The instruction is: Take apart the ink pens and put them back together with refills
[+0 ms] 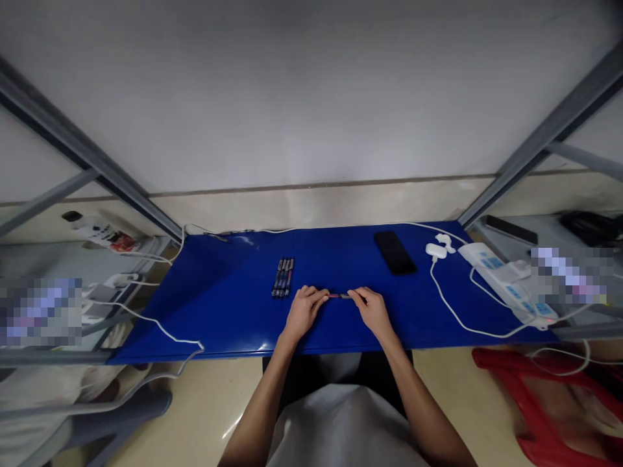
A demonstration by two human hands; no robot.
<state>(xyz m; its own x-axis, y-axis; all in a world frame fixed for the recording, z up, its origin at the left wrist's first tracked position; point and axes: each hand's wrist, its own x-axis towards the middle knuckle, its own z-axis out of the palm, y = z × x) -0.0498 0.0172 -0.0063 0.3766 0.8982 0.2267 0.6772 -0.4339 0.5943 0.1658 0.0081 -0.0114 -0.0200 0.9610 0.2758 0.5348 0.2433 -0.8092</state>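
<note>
Low over the front half of the blue table [233, 324], a thin dark pen [339, 296] with a reddish part lies level between my hands. My left hand [307, 306] pinches its left end between closed fingers. The right end is held in the fingertips of my right hand [370, 307]. Just left of my left hand, several similar pens [283, 277] lie side by side in a neat row, pointing away from me. A black phone [394, 252] rests on the table beyond my right hand.
A white power strip [506, 285] and a white charger [436, 251] with a looping cable occupy the right side. Metal posts flank the table. A bottle [104, 233] lies at the left. A red stool [530, 402] stands low right; a cable hangs over the front left edge.
</note>
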